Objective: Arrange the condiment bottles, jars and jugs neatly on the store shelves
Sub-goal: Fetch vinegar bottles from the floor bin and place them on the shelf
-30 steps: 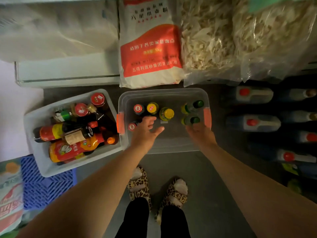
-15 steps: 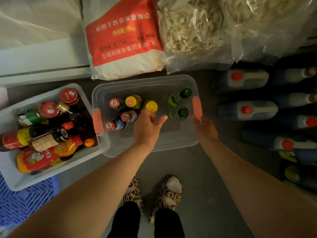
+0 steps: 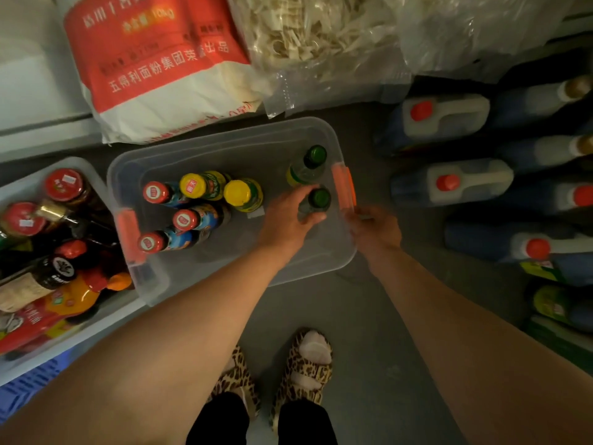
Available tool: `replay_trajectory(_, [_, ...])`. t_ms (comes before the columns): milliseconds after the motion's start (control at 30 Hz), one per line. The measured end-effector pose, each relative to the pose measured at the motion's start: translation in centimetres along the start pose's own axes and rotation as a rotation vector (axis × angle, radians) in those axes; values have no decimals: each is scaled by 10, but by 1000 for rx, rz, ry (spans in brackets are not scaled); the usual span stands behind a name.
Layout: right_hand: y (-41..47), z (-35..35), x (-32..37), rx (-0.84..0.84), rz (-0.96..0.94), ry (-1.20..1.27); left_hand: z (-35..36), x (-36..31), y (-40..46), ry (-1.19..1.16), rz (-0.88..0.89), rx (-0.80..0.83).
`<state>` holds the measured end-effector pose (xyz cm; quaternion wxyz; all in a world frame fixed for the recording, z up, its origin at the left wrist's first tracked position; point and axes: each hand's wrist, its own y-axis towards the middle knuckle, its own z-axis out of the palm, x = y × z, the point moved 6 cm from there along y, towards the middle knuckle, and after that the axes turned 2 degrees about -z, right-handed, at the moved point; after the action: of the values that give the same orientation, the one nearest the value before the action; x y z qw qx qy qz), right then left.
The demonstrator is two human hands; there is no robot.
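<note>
1. Your left hand (image 3: 285, 216) curls its fingers and thumb round the near green-capped bottle (image 3: 316, 202), just under the cap. Your right hand (image 3: 375, 228) rests at the bin's right rim by the orange latch (image 3: 343, 187); its fingers are bent there, but whether they clamp the rim or only touch it I cannot tell.
2. The bottle stands upright in the right end of the clear bin (image 3: 224, 146), just beside a second green-capped bottle (image 3: 308, 167) behind it.
3. To lift well, I judge you should draw it straight up, so it does not knock its neighbour over. Steady the bin with the right hand.
4. The grip sits high on the neck; a lower hold on the body would likely be surer.
5. The bin sits on a grey floor (image 3: 353, 316). A second bin (image 3: 93, 175) packed with lying bottles touches it on the left.
6. Jugs (image 3: 449, 184) with red caps stand in rows on the right, well apart from the hands.
7. A red-and-white sack (image 3: 160, 75) and clear bags of pale strips (image 3: 314, 36) lean behind the bins.
8. Red- and yellow-capped bottles (image 3: 199, 200) cluster in the bin's left half.
</note>
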<state>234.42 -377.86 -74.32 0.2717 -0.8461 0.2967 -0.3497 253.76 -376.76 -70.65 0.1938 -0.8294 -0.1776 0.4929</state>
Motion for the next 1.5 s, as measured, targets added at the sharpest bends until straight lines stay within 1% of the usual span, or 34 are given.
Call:
replay_trajectory(167, [2, 1, -3, 10, 10, 63, 3, -2, 6, 65, 71, -23])
replay_trajectory(300, [2, 1, -5, 3, 6, 81, 4, -3, 8, 101, 104, -11])
replay_trajectory(400, [1, 1, -6, -11, 14, 97, 5, -4, 8, 108, 79, -9])
replay_trajectory(600, [4, 2, -8, -7, 41, 119, 8, -2, 10, 72, 7, -58])
replay_trajectory(733, [7, 4, -10, -11, 28, 116, 7, 1, 7, 31, 4, -51])
replay_trajectory(833, [7, 4, -9, -7, 6, 80, -3, 4, 2, -26, -26, -54])
replay_trajectory(933, [0, 2, -4, 13, -31, -13, -17, -3, -8, -38, -28, -38])
replay_trajectory(1067, [-32, -7, 8, 77, -40, -135, -43, -32, -29, -23, 3, 21])
replay_trajectory(1133, [-60, -16, 19, 126, -99, -158, -63, -51, -41, -39, -1, 21])
replay_trajectory(1200, [-95, -25, 35, 231, -182, -108, -85, -73, -55, -72, -12, 29])
replay_trajectory(1267, [-132, -37, 54, 377, -218, 7, -109, -102, -68, -98, -27, 22])
replay_trajectory(1333, [-163, -54, 78, 470, -267, 63, -137, -137, -83, -82, -39, -23])
replay_trajectory(1400, [-194, -75, 107, 492, -367, 35, -169, -176, -101, -80, -48, -106])
replay_trajectory(1500, [-243, -107, 153, 514, -455, 32, -222, -236, -134, -123, -38, -217])
